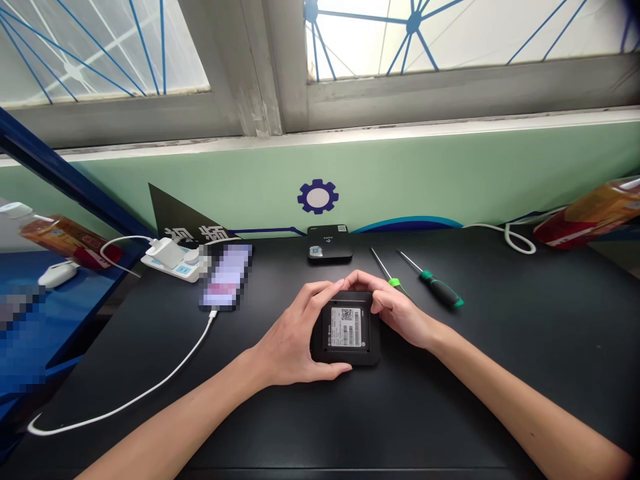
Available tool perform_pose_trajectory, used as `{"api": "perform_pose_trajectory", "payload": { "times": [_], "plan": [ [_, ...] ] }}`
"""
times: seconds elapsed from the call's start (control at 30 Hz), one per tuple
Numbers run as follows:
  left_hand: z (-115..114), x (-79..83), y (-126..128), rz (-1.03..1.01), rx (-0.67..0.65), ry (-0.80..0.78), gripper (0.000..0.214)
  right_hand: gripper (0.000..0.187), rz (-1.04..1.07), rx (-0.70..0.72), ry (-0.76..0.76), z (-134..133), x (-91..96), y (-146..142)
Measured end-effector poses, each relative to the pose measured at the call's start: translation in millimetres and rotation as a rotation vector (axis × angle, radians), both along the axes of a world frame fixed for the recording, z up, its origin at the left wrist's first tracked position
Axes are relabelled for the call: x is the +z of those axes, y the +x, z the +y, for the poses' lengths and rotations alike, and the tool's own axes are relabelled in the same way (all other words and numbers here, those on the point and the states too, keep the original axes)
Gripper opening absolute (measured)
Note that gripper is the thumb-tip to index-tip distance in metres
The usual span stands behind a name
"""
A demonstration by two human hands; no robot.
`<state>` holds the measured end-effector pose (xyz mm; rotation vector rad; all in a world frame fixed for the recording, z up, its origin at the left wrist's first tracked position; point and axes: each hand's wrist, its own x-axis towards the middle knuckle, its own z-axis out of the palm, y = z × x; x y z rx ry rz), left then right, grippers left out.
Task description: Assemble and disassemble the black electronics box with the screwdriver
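In front of the far box (329, 246), the left hand (290, 341) is clasping the labelled black device (346, 328) while the right hand (403, 316), fingertips partly hidden, is apparently gripping its corner, and two screwdrivers (442, 289) are lying right of that box.

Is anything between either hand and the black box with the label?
Nothing visible: the left hand and right hand both touch the black box directly. The screwdrivers lie beyond the right hand.

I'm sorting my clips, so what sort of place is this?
Likely an electronics workspace: a labelled, square black plastic device, a green-and-black-handled metal screwdriver on the flat black tabletop, and a white rectangular power strip.
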<state>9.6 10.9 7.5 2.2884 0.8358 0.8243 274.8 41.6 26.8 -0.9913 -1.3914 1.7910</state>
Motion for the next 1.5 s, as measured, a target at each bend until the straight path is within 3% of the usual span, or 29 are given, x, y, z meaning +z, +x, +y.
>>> {"api": "perform_pose_trajectory", "payload": {
  "times": [0.9,1.27,1.5],
  "plan": [
    [1.6,2.3,1.6,0.044,0.032,-0.063,0.134,0.03,-0.164,-0.057,0.18,-1.7,-5.0,-3.4],
    [1.1,1.6,1.5,0.016,0.07,-0.114,0.133,0.045,-0.308,-0.105,0.303,-6.1,-2.2,-6.9],
    [2.2,1.4,1.3,0.02,0.082,-0.144,0.132,0.037,-0.466,-0.335,0.445,-16.3,-2.2,-14.8]
  ]
}}
